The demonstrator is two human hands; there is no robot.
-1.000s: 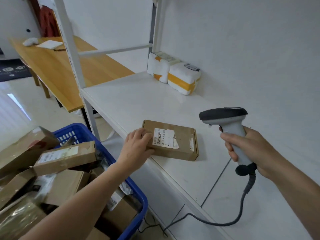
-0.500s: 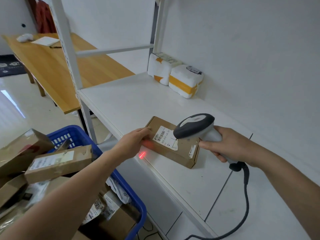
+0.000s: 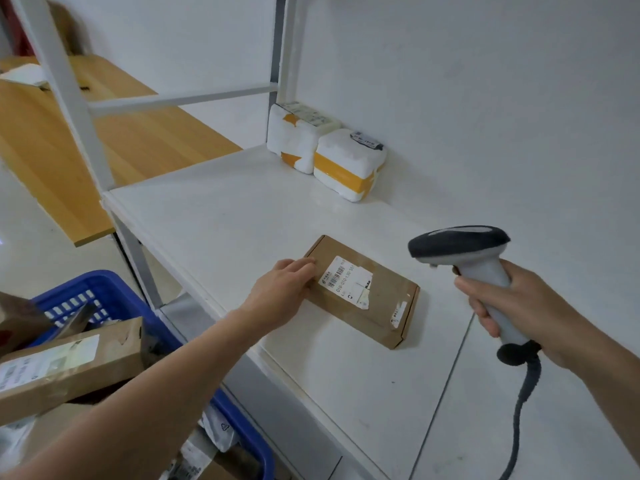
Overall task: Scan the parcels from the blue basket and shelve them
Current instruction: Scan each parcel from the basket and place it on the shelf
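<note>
On shelf, parcel touching left hand

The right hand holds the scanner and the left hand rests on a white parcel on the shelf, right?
Not quite: the head view shows the left hand resting on the flat brown box, not a white one. The right hand does hold the scanner, and the box lies on the shelf.

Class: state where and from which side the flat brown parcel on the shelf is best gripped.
Likely pinched across its narrow width, at the two long edges of the brown parcel, coming from above: it lies flat and thin on the white shelf, both edges clear.
</note>
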